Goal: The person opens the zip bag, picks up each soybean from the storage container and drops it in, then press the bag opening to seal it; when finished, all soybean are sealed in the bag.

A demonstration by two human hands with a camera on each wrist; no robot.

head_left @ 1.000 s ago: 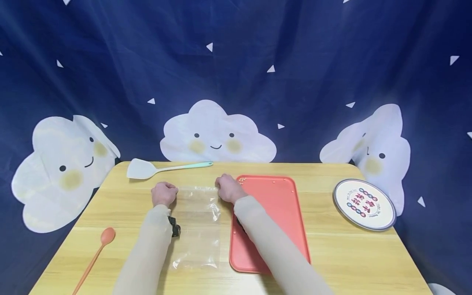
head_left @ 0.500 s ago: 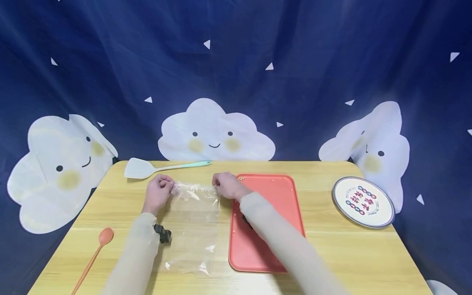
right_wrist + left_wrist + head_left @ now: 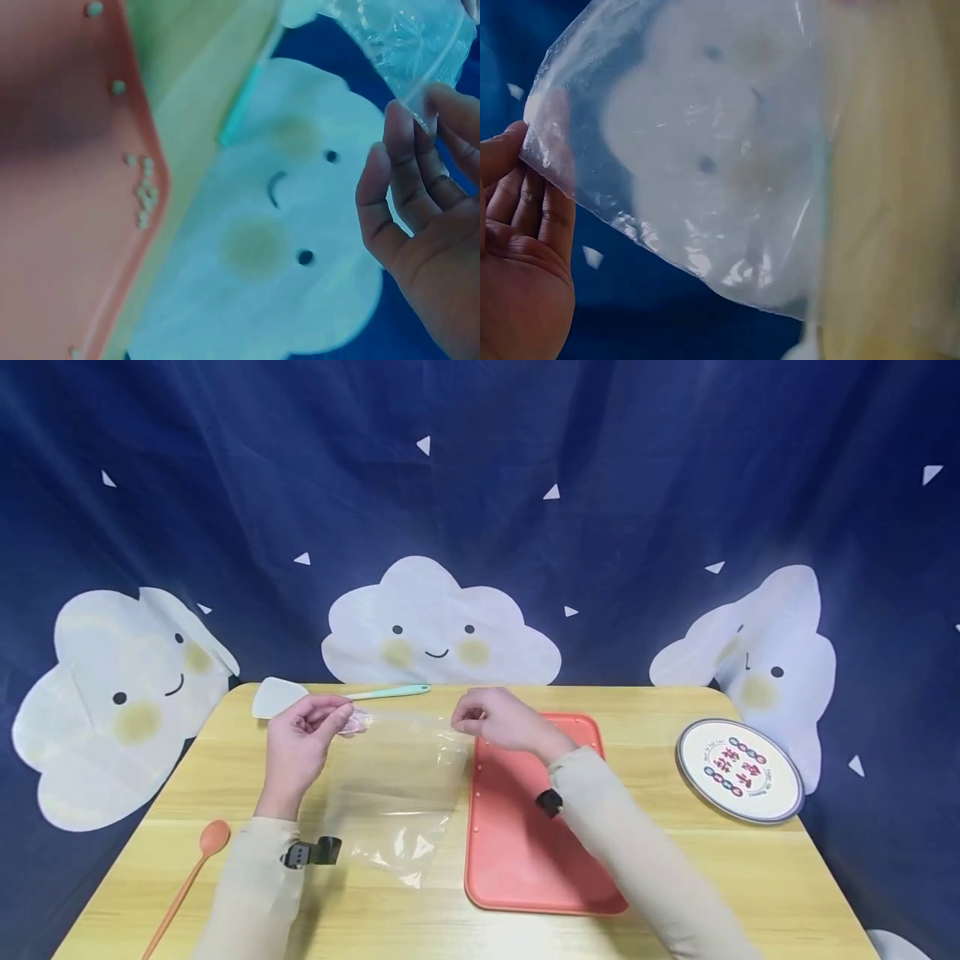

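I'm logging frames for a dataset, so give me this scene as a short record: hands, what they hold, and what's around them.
left hand: pinches one upper corner of the clear bag
right hand: pinches the opposite upper corner
bag position: spread between the hands, above the table; lower-edge contact unclear
tray: coral, partly under the right forearm
pale bits: small, along the tray's edge
spatula: far table edge, partly hidden
spoon: orange, left side
plate: oval, right side
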